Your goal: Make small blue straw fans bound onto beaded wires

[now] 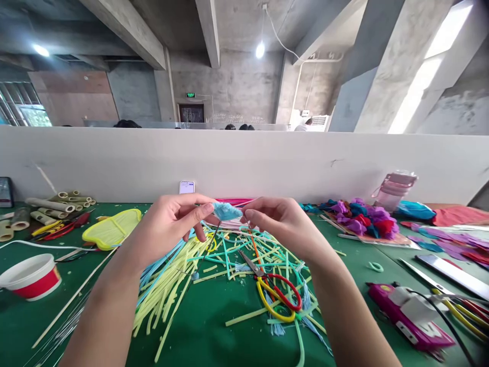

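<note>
A small light-blue fuzzy piece (pixel 227 211), pointed at its ends, is held up over the table between both hands. My left hand (pixel 179 216) pinches its left end between thumb and fingers. The thumb and forefinger of my right hand (pixel 277 220) are closed at its right tip. A thin dark stem runs down from below the piece. Under the hands lie many pale yellow-green strips (pixel 178 283), with blue strips (pixel 155 270) beside them. Scissors with red and yellow handles (pixel 278 298) rest on the strips below my right hand.
At left are a paper cup (pixel 32 278), a yellow heart-shaped tray (pixel 112 229), bamboo tubes (pixel 51 205) and pliers. To the right are a magenta power strip (pixel 414 318), a phone (pixel 454 275), coloured petals (pixel 362 216) and a pink bottle (pixel 393 191). A white partition (pixel 244 163) stands behind.
</note>
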Action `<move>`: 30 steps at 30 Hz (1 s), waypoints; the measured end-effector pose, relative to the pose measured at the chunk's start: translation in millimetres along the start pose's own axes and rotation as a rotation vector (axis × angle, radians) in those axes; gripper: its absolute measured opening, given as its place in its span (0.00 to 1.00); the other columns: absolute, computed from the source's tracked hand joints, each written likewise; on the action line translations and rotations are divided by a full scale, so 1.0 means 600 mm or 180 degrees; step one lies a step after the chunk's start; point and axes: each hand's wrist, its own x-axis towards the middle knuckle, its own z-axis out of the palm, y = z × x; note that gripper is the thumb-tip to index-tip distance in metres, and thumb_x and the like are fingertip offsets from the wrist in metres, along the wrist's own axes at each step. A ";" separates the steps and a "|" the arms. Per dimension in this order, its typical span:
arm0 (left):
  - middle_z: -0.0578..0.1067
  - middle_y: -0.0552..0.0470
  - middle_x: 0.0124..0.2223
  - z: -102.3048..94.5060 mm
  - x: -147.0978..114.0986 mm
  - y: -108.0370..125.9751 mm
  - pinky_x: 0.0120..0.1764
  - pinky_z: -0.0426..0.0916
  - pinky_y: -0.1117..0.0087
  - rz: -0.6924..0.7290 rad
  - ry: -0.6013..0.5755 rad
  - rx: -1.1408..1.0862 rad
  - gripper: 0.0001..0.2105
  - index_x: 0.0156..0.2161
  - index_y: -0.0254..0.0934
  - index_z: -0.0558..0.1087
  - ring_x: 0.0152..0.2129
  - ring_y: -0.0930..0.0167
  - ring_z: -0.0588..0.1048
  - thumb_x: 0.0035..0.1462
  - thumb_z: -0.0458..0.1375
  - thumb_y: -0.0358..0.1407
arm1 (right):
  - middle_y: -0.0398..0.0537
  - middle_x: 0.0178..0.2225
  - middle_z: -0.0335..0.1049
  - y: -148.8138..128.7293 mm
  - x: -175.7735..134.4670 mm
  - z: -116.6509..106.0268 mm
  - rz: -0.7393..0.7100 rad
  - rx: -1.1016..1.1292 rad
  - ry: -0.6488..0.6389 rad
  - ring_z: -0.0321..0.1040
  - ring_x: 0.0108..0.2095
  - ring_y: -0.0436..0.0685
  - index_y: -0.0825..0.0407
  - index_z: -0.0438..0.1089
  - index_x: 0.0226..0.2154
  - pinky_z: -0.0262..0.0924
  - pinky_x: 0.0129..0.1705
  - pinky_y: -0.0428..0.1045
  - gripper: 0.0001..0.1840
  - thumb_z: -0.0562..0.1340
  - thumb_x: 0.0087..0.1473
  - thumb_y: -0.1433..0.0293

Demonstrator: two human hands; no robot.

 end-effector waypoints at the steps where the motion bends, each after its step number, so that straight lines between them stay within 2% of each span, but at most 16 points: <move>1: 0.75 0.52 0.20 0.001 0.000 0.000 0.15 0.58 0.76 -0.0001 -0.0003 0.0024 0.10 0.40 0.40 0.83 0.14 0.74 0.69 0.60 0.62 0.42 | 0.48 0.30 0.78 0.005 0.004 0.006 0.0012 0.0114 -0.0074 0.70 0.29 0.51 0.54 0.77 0.34 0.63 0.31 0.47 0.15 0.65 0.57 0.58; 4: 0.76 0.52 0.20 0.003 0.000 -0.002 0.16 0.59 0.75 -0.0014 -0.0019 -0.0017 0.10 0.40 0.40 0.83 0.14 0.74 0.69 0.60 0.62 0.41 | 0.47 0.30 0.77 0.016 0.015 0.011 0.0008 0.0501 -0.0273 0.68 0.27 0.49 0.54 0.76 0.32 0.63 0.31 0.46 0.15 0.66 0.56 0.58; 8: 0.79 0.50 0.24 0.007 0.002 -0.003 0.15 0.59 0.76 -0.0014 -0.0066 -0.0096 0.09 0.39 0.40 0.83 0.15 0.74 0.71 0.60 0.62 0.40 | 0.47 0.30 0.77 0.024 0.016 0.004 -0.0003 0.0775 -0.0337 0.67 0.27 0.48 0.54 0.76 0.32 0.63 0.31 0.45 0.14 0.67 0.55 0.59; 21: 0.81 0.49 0.30 0.022 0.006 -0.005 0.20 0.64 0.77 0.0056 -0.0104 -0.0095 0.10 0.44 0.40 0.82 0.19 0.74 0.74 0.61 0.62 0.39 | 0.45 0.27 0.77 0.025 0.012 -0.008 -0.0024 0.0886 -0.0439 0.69 0.26 0.49 0.53 0.76 0.28 0.63 0.31 0.46 0.12 0.70 0.51 0.61; 30: 0.82 0.47 0.33 0.025 0.006 -0.006 0.20 0.65 0.76 0.0003 -0.0095 -0.0183 0.11 0.44 0.39 0.82 0.20 0.72 0.75 0.60 0.62 0.41 | 0.42 0.22 0.71 0.025 0.015 0.008 -0.0056 0.0864 -0.0145 0.66 0.24 0.49 0.53 0.71 0.25 0.61 0.29 0.46 0.11 0.70 0.47 0.63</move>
